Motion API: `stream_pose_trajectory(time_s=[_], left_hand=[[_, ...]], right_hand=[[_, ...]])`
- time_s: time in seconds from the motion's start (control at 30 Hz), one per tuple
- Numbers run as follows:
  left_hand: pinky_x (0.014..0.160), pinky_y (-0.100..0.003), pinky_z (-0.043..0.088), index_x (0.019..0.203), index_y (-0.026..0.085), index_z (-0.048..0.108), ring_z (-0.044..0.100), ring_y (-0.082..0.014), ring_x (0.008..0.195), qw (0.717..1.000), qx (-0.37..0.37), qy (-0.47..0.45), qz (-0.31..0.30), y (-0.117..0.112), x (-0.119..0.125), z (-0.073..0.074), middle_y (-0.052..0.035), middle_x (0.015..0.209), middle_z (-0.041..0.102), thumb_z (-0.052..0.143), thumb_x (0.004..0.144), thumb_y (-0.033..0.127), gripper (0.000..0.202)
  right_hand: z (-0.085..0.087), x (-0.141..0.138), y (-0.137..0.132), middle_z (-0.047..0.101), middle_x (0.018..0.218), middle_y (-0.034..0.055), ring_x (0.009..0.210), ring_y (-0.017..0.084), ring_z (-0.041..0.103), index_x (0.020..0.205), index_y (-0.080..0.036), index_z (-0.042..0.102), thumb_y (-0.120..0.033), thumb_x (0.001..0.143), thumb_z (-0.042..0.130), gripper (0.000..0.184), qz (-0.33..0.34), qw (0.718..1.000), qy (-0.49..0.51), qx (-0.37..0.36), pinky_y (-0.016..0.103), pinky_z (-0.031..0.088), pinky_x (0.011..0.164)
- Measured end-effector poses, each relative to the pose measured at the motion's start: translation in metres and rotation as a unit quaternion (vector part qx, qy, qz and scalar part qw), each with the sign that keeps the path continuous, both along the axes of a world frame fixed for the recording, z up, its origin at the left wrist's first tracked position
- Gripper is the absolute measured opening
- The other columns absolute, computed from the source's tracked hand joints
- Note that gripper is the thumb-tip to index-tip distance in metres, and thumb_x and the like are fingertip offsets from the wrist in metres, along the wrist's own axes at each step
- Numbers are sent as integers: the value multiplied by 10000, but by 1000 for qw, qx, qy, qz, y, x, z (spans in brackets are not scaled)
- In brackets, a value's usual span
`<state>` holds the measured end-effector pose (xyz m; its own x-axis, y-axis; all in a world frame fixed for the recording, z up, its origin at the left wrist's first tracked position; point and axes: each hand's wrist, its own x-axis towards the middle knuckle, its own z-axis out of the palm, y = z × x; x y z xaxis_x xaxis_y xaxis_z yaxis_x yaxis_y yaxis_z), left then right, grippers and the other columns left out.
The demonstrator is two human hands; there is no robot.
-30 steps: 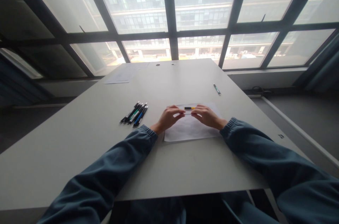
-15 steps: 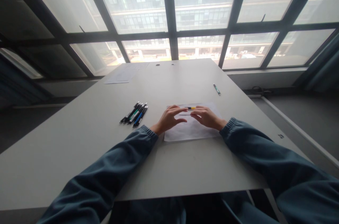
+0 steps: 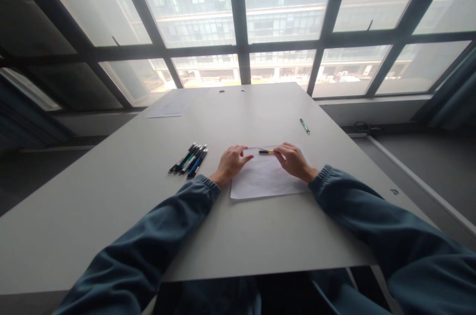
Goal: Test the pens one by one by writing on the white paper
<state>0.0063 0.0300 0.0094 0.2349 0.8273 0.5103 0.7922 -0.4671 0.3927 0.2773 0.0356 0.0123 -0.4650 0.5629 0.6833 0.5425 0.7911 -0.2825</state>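
Head camera: two bare hands lean in over a sheet of white paper [image 3: 266, 178] on a white table [image 3: 275, 235]. The left hand [image 3: 229, 163] rests at the left edge of the paper with nothing in its grasp, thumb and index finger spread apart and pointing toward the middle of the sheet. The right hand [image 3: 292, 160], above the right part of the paper, pinches a thin dark rod [image 3: 265, 150] between its fingertips; the rod sticks out leftward, slightly tilted. Close by it, near the far edge of the paper, lies a black-and-yellow pen part [image 3: 264, 152], its yellow end next to the right fingertips; whether those fingers touch it cannot be told. To the left of the left hand, well clear of the paper, a bunch of pens [image 3: 189, 160] lies side by side, mostly black with green, white and blue among them. One lone pen [image 3: 305, 125] lies farther off, near the table's right edge. Loose papers [image 3: 167, 106] are spread at the far left corner, and tall windows [image 3: 282, 2] with dark frames rise behind the table. Both forearms wear blue sleeves [image 3: 148, 240], gathered at the wrists.
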Motion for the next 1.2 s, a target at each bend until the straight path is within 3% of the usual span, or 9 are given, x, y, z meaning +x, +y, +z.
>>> stream_pose_trajectory(time_s=[0.1, 0.2, 0.33, 0.57, 0.8, 0.97, 1.2], left_hand=[[798, -343, 503, 1029, 208, 745, 635, -224, 806, 1000, -20, 15, -12, -3, 1, 0, -42, 810, 679, 778, 807, 408, 301], [735, -310, 502, 921, 207, 766, 631, -185, 715, 999, -44, 11, -25, -5, 2, 2, -37, 821, 694, 729, 844, 304, 129], [715, -302, 509, 860, 197, 769, 644, -175, 701, 998, -44, -13, -36, -4, 2, 2, -39, 824, 717, 684, 860, 243, 97], [715, -293, 537, 890, 192, 766, 675, -158, 698, 991, 0, -117, -63, -9, 13, 5, -28, 797, 756, 670, 869, 286, 135], [668, -272, 565, 973, 180, 774, 714, -171, 764, 966, -60, -238, -81, -12, 20, 7, -54, 897, 784, 700, 853, 355, 225], [727, -302, 593, 1001, 161, 773, 740, -208, 847, 948, -95, -284, -111, -12, 21, 7, -89, 933, 788, 689, 874, 418, 299], [692, -297, 588, 1000, 141, 754, 722, -184, 765, 929, -119, -318, -150, -17, 26, 11, -95, 891, 787, 707, 870, 415, 307]], right_hand=[[1, -1, 0, 705, 788, 65, 779, 210, 592, 840, -203, 685, -216, 994, 526, 221, -10, 1000, -4, 1, 329, 446, 736], [2, -1, 0, 704, 787, 64, 775, 208, 589, 833, -199, 681, -210, 994, 526, 224, -10, 1000, -8, -2, 327, 444, 736], [1, 0, 0, 708, 797, 65, 781, 208, 592, 843, -195, 683, -204, 993, 527, 217, -7, 1000, -6, 1, 326, 446, 745], [1, 0, 0, 714, 813, 64, 790, 211, 596, 868, -202, 690, -202, 988, 537, 195, -6, 1000, -5, 2, 331, 451, 752], [1, 0, 0, 712, 814, 74, 796, 219, 598, 883, -202, 697, -223, 997, 523, 209, 2, 1000, -8, 1, 341, 456, 760], [0, 1, 0, 711, 826, 69, 801, 215, 592, 904, -202, 694, -223, 998, 524, 195, 15, 1000, -16, 7, 342, 453, 776], [-1, 0, 0, 711, 844, 78, 818, 217, 597, 904, -201, 694, -231, 1000, 524, 197, 27, 999, -26, 11, 352, 455, 797]])
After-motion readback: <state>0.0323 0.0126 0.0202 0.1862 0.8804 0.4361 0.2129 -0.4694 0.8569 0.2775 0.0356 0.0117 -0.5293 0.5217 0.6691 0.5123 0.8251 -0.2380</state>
